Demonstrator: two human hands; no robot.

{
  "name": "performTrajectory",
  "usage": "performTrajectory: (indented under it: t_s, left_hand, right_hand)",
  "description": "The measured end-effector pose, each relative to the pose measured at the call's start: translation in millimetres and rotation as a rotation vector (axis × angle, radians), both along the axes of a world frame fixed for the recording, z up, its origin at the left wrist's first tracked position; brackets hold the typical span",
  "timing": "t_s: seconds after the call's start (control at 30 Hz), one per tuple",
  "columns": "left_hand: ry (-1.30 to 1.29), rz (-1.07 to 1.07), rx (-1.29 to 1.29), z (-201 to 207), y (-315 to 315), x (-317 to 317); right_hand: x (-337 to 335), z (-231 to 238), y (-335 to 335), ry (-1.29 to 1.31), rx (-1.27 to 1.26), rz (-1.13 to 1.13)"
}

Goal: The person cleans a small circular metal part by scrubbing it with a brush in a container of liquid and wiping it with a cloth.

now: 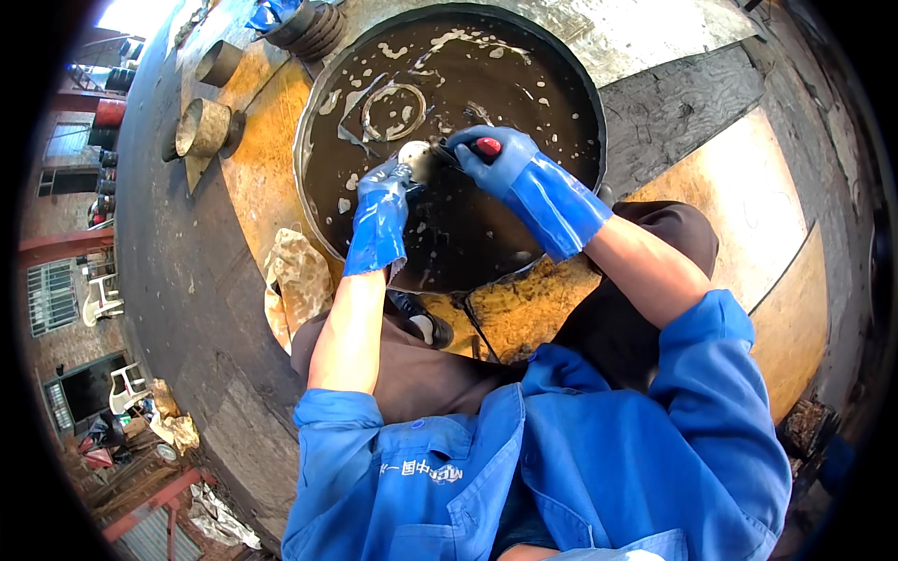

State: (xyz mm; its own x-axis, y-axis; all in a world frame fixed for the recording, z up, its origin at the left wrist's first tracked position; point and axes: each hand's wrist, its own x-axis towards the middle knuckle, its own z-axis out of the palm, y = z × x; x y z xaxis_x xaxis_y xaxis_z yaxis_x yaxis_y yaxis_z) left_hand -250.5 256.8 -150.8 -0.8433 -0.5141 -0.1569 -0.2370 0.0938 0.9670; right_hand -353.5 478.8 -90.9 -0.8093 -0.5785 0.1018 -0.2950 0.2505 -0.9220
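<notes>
Both my hands wear blue rubber gloves and work above a wide round tub point(301, 187) of dark, foamy liquid. My left hand point(378, 198) is closed around a small, pale round part point(412, 155), whose exact kind I cannot make out. In my right hand point(510, 173) is a brush point(487, 147) with a red-ended handle, gripped with curled fingers. Its dark, blurred head is against or very close to the right side of the pale part. Beyond my left hand, a thin metal ring point(367, 114) shows at the liquid's surface.
Two short metal cylinders point(202, 128) stand left of the tub. Dark stacked rings point(313, 35) with something blue on top sit at its far left. A stained cloth point(293, 280) lies near my left knee. Flat boards point(730, 196) cover the ground at right.
</notes>
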Motion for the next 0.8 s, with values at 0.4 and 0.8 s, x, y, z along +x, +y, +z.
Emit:
performTrajectory:
  t_s: [0.4,0.8]
  left_hand:
    - [-0.104,0.061,-0.011,14,4,-4]
    - [-0.101,0.037,0.072,26,5,-5]
  right_hand:
    - [10,9,1,-0.07,0.06,-0.041]
    - [-3,-1,-1,-0.041,-0.148,-0.109]
